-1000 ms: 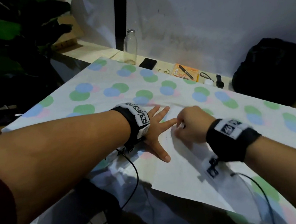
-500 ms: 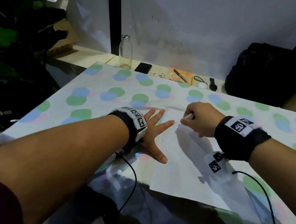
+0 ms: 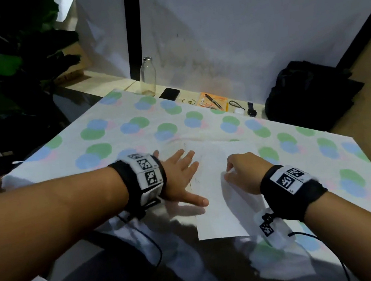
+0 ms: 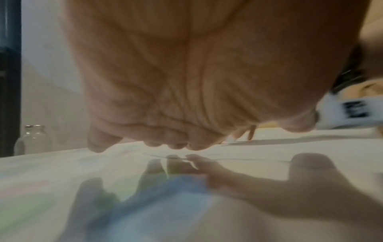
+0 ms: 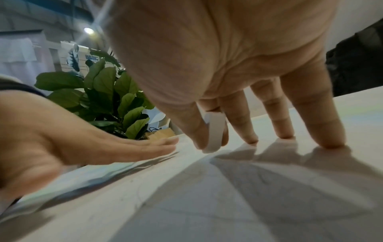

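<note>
A white sheet of paper (image 3: 217, 212) lies on the dotted tablecloth (image 3: 97, 134) near the table's front edge. My left hand (image 3: 180, 177) lies flat with fingers spread and presses on the sheet's left edge; the right wrist view shows the left hand (image 5: 93, 147) the same way. My right hand (image 3: 244, 172) is over the sheet's middle. It pinches a small white eraser (image 5: 214, 131) between thumb and index finger, with the eraser's tip on the paper (image 5: 228, 196). The other right fingertips (image 5: 329, 140) touch the sheet.
Along the far edge by the wall stand a glass bottle (image 3: 148, 77), a black phone (image 3: 169, 93), an orange notebook with a pen (image 3: 213, 101) and small dark items (image 3: 250, 109). A black bag (image 3: 312, 95) sits at the right and a leafy plant (image 3: 1, 71) at the left.
My right hand with the eraser has moved away from the left fingertips toward the sheet's middle. The left hand stays flat on the paper's edge. The head view has shifted.
</note>
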Action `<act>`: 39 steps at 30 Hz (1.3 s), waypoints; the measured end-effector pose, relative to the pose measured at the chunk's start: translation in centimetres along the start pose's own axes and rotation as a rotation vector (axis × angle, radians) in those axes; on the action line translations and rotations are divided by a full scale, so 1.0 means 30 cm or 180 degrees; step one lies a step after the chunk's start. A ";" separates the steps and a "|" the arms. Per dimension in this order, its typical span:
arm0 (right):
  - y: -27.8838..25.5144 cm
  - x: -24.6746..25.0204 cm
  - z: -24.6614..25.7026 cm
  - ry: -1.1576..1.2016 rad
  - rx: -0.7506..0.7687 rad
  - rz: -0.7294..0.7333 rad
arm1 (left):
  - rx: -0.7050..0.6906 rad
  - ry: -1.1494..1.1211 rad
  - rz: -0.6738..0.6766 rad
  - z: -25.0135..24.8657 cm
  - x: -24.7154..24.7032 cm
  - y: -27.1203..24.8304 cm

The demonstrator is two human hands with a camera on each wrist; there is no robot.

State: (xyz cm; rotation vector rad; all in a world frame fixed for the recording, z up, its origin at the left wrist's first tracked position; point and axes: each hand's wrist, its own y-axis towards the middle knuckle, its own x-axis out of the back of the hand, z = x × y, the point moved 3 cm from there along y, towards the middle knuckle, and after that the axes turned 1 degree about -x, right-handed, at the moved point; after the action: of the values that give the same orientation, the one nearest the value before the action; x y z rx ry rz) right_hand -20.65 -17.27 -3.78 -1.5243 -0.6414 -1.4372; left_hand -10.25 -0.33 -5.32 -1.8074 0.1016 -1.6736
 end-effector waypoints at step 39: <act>0.007 0.013 -0.056 0.0118 0.0411 -0.0002 | -0.1307 -0.0491 0.0124 -0.161 -0.017 -0.032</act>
State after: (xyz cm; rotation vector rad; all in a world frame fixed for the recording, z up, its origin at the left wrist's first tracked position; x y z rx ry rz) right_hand -21.20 -18.91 -3.62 -1.3943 -0.6988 -1.3941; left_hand -15.10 -1.31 -5.47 -2.2124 0.4376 -1.5607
